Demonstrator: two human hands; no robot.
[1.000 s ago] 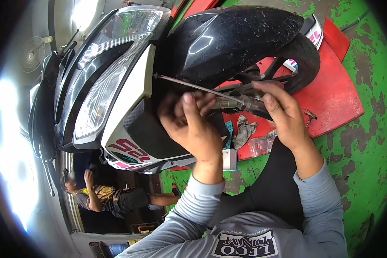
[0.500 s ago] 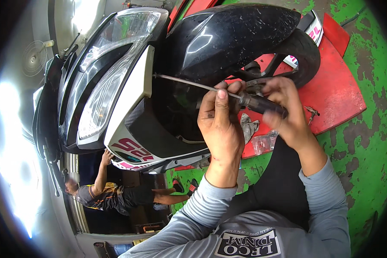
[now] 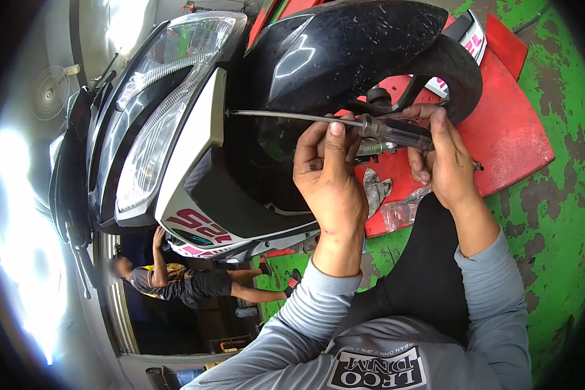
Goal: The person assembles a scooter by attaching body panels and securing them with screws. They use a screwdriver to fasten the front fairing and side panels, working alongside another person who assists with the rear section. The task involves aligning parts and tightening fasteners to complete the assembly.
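A long screwdriver (image 3: 396, 132) with a dark, partly see-through handle lies nearly level across the view. Its thin shaft reaches left to the inner edge of the white front panel (image 3: 207, 123) of a scooter, where the tip meets the panel at a small dark spot. My left hand (image 3: 335, 182) pinches the shaft between thumb and fingers, just ahead of the handle. Curled loosely around the handle's butt end are the fingers of my right hand (image 3: 445, 153). Behind the tool are the black front fender (image 3: 357, 49) and the front wheel (image 3: 465, 84).
Under the wheel is a red platform (image 3: 513, 153) on a worn green floor (image 3: 552, 214). A crumpled rag (image 3: 376, 190) and a clear plastic bag (image 3: 400, 213) lie near my knee. Another person (image 3: 175, 279) stands at the scooter's far side, a hand against it.
My right hand's fingers have shifted around the handle, and its blur is gone. The screwdriver's handle end has risen, bringing the shaft closer to level. The other person has shifted slightly.
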